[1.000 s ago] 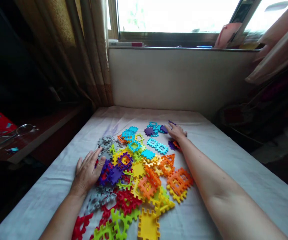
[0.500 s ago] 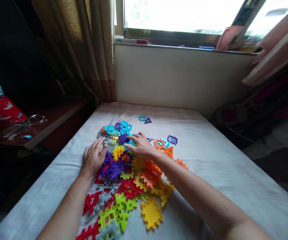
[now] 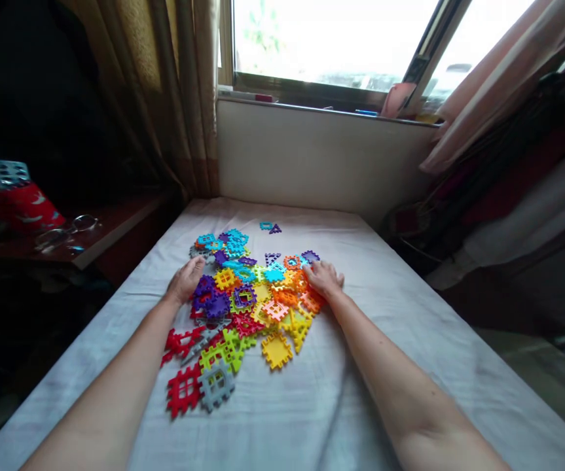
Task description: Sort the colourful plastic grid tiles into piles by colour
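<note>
Plastic notched tiles (image 3: pixel 261 292) lie heaped, nearer the left edge of the cloth-covered surface (image 3: pixel 282 432) than the right. Left hand (image 3: pixel 184 282) at heap's left side, by purple tiles (image 3: pixel 217 304); right hand (image 3: pixel 325 280) opposite, at orange tiles (image 3: pixel 310 302). Can't tell if either hand's fingers grip anything. Best kept low, pressure light: notches could snag. Turquoise frame (image 3: pixel 266 226) toward far edge needs longer reach.

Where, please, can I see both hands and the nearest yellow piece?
Left hand (image 3: pixel 185 281), head view: its back.
Right hand (image 3: pixel 325 278), head view: its back.
Nearest yellow piece (image 3: pixel 277 351), head view: its flat middle.
</note>
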`<action>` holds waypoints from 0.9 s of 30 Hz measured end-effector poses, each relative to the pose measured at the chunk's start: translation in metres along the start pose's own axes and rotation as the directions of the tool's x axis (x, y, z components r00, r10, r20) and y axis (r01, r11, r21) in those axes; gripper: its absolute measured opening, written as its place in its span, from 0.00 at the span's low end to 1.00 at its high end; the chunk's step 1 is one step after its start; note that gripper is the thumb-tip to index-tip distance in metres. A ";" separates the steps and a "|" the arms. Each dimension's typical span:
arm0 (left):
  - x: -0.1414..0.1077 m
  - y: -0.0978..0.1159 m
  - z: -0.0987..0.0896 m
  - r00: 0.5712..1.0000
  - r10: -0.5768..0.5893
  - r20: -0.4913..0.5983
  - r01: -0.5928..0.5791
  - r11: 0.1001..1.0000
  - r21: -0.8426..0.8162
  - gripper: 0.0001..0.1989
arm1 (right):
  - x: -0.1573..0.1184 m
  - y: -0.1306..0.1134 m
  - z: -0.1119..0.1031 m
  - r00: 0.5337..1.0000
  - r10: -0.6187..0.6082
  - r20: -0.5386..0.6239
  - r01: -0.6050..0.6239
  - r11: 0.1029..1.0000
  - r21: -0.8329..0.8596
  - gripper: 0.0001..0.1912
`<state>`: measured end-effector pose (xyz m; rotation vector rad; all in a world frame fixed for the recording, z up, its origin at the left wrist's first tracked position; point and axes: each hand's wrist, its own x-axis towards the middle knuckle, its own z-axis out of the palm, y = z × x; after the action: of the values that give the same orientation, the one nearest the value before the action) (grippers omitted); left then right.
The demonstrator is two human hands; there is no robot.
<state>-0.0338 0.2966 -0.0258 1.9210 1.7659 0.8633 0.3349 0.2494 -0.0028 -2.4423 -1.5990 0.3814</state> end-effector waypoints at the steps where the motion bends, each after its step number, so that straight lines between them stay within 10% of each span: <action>1: 0.002 0.001 -0.004 1.000 -0.001 0.026 0.001 1.000 -0.002 0.35 | -0.009 -0.009 0.006 0.997 -0.081 0.013 0.081 0.996 0.037 0.29; 8: -0.067 -0.015 -0.057 0.979 0.071 0.192 -0.102 0.982 0.159 0.49 | -0.080 -0.051 0.014 0.847 -0.530 -0.042 0.505 0.778 0.374 0.31; 15: -0.191 -0.026 -0.048 0.907 0.167 0.387 -0.333 0.847 0.414 0.56 | -0.120 0.006 0.002 0.998 0.013 -0.062 -0.012 0.999 0.029 0.35; 22: -0.179 0.040 0.005 0.959 0.145 0.243 -0.231 0.898 0.374 0.48 | -0.158 -0.063 0.042 0.954 -0.287 -0.090 0.300 0.917 0.263 0.30; 27: -0.179 0.039 0.006 0.973 0.215 0.088 -0.232 0.919 0.320 0.46 | -0.166 -0.071 0.036 0.850 -0.494 -0.186 0.523 0.743 0.418 0.26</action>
<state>-0.0032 0.1156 -0.0363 2.3739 1.7731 0.6110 0.1981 0.1260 0.0018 -1.5746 -1.8144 0.5049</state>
